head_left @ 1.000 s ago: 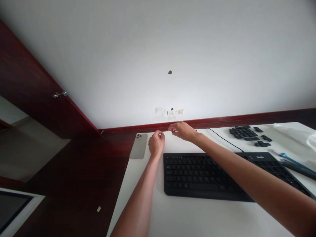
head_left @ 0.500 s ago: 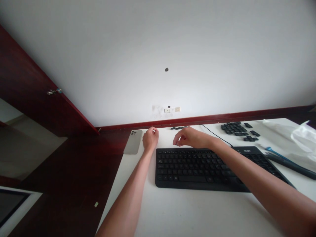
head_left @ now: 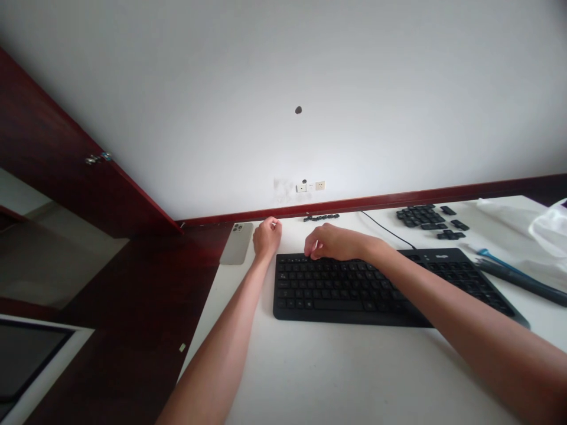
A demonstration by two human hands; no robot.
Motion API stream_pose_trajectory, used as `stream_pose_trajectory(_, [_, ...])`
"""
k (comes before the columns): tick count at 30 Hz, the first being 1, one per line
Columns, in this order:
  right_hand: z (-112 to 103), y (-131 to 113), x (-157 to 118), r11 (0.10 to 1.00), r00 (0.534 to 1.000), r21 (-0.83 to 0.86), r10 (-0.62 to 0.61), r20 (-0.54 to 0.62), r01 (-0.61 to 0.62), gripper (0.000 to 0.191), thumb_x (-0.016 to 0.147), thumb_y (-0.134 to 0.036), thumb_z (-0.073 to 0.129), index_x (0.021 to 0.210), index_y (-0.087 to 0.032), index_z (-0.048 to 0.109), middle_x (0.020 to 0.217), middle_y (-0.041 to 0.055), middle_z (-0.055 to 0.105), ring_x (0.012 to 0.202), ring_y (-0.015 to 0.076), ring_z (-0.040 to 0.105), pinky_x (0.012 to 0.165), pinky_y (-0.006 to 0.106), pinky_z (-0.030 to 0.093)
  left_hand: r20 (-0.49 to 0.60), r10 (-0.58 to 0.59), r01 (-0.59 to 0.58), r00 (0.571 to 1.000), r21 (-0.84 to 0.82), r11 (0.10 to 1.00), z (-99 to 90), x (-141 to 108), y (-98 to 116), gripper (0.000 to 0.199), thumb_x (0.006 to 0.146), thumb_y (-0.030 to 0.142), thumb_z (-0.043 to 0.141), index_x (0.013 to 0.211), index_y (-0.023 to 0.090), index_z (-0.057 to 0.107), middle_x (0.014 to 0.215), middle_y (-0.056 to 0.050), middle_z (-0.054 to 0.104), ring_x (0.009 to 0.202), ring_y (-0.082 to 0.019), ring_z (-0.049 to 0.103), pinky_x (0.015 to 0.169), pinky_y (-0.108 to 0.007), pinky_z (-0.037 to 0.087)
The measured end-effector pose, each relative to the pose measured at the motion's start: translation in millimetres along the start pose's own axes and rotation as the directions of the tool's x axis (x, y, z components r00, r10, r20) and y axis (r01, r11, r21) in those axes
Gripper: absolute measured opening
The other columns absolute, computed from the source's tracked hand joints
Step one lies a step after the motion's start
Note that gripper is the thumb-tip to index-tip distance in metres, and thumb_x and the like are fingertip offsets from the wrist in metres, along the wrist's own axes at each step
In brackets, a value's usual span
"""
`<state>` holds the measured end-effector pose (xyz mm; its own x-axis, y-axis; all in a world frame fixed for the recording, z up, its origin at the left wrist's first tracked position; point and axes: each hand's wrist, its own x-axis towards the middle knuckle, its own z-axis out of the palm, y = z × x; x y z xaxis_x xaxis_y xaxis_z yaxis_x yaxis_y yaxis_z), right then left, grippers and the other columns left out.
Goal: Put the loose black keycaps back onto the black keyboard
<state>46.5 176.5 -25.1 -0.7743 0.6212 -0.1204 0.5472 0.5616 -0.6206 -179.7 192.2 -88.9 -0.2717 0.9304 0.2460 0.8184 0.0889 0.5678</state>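
A black full-size keyboard (head_left: 336,295) lies on the white table. My right hand (head_left: 332,242) reaches over it from the right, thumb and fingers pinched together at the top row, left of its middle. A small black keycap showed at these fingertips a moment earlier; now the fingers hide it. Beyond the keyboard's left end, my left hand (head_left: 267,237) rests on the table, fingers curled in, with no object showing in it. Past my right hand runs a short row of loose black keycaps (head_left: 321,217). More loose keycaps (head_left: 419,216) form a cluster at the back right.
Beside my left hand lies a silver phone (head_left: 236,244), camera side up. To the right are a blue-and-black tool (head_left: 518,274) and a crumpled white plastic bag (head_left: 547,230). A cable (head_left: 385,227) runs from the keyboard to the back edge. A red door (head_left: 88,153) stands at the left.
My right hand has moved from just behind the keyboard down onto its top row. My left hand stays in place on the table. The whole view has shifted slightly.
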Motion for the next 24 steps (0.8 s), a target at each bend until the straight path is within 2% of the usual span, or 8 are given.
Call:
stream_pose_trajectory(12, [7,-15,0,0.993,0.998,-0.12,0.006,-0.057,-0.013,0.02,0.082,-0.014,0.064,0.092,-0.021,0.08,0.086,0.0023,0.08,0.084,0.0193,0.073,0.072,0.026,0.052,0.035,-0.021,0.021,0.999,0.004,1.0,-2.9,-1,2,0.02,0.094,0.034,0.051,0.087,0.027,0.069,0.082,-0.001,0.073,0.078,-0.021,0.064,0.067,-0.027,0.037])
stream_pose_trajectory(20, [15,-24,-1,0.971,0.994,-0.232,0.044,-0.099,-0.066,0.031,0.078,0.0,0.055,0.086,-0.021,0.076,0.079,0.0016,0.077,0.076,0.0166,0.071,0.07,0.025,0.049,0.012,0.025,-0.025,1.0,-0.005,1.0,-1.0,-1,-1,0.019,0.093,0.034,0.052,0.086,0.027,0.068,0.079,0.001,0.071,0.074,-0.019,0.062,0.064,-0.027,0.033])
stream_pose_trajectory(24, [15,-23,1,0.974,0.994,-0.212,0.066,-0.091,-0.084,0.025,0.08,-0.004,0.059,0.086,-0.021,0.076,0.079,0.0017,0.077,0.077,0.0171,0.071,0.07,0.025,0.05,-0.004,0.03,-0.03,1.0,0.001,1.0,-0.2,-1,-2,0.018,0.093,0.034,0.053,0.085,0.027,0.068,0.08,0.001,0.071,0.075,-0.019,0.062,0.063,-0.027,0.032])
